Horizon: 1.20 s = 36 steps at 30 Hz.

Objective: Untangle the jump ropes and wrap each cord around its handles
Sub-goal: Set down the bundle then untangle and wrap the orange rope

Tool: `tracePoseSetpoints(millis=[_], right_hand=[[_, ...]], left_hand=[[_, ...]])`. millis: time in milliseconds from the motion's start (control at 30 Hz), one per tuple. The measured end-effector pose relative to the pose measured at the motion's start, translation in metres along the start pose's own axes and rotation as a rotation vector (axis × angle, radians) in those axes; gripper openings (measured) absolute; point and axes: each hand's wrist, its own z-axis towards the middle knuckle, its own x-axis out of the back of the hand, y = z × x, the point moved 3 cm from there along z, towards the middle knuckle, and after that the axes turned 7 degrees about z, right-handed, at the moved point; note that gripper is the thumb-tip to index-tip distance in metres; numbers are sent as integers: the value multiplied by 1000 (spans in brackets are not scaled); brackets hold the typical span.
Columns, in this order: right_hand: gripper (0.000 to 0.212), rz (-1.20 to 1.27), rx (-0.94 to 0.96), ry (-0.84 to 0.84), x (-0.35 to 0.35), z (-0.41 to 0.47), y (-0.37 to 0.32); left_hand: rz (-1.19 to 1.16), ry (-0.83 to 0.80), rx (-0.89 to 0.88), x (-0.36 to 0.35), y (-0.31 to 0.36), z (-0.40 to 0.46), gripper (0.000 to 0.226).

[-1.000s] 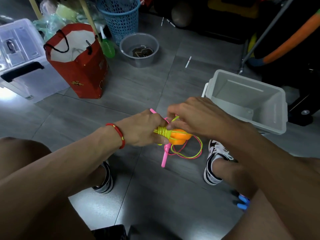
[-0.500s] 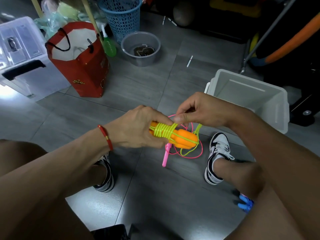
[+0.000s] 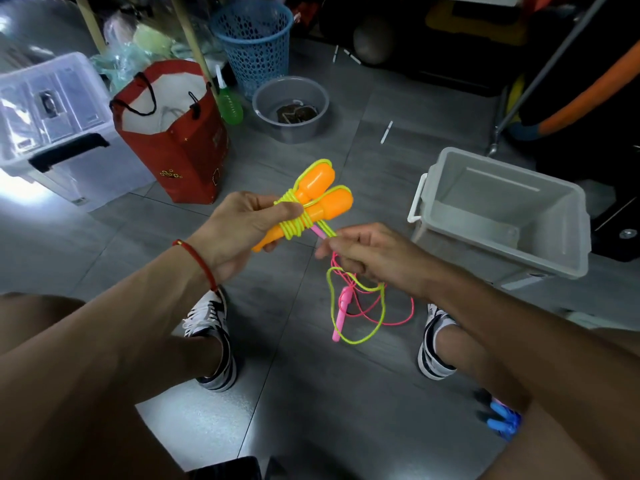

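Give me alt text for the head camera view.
Left hand grips two orange handles wrapped in yellow cord; right hand pinches the cord's loose end. A pink rope lies on the floor below, beside a grey bin.

Lower ends of orange handles (image 3: 311,206) hidden inside left hand (image 3: 242,230); yellow-green cord (image 3: 356,306) and pink cord (image 3: 391,317) lost under right hand (image 3: 367,254), so can't tell which strands are pinched. Pink handle (image 3: 341,313) partly covered by loops; blue handles (image 3: 502,417) mostly behind right leg. Clear storage box (image 3: 52,109) cut off at left edge, contents of grey bowl (image 3: 291,109) too small to identify.
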Motion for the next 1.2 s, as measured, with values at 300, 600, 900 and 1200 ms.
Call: tracePoseSetpoints(millis=[300,600,900,1200], right_hand=[[34,-517,100,133,-14,-5,-15],[35,-895,113,218,0,-18,-30],[22,-1132,243,46,9,-29,-33],[31,-659,27,-115,38,-14,-10]], left_hand=[[302,132,-98,-12,-12,5,17],[988,-103,-335,-30,-12,6,18],[1131,-478,-343,-57,-7,-4,22],[1035,-472,-546,-60,6,-17,30]])
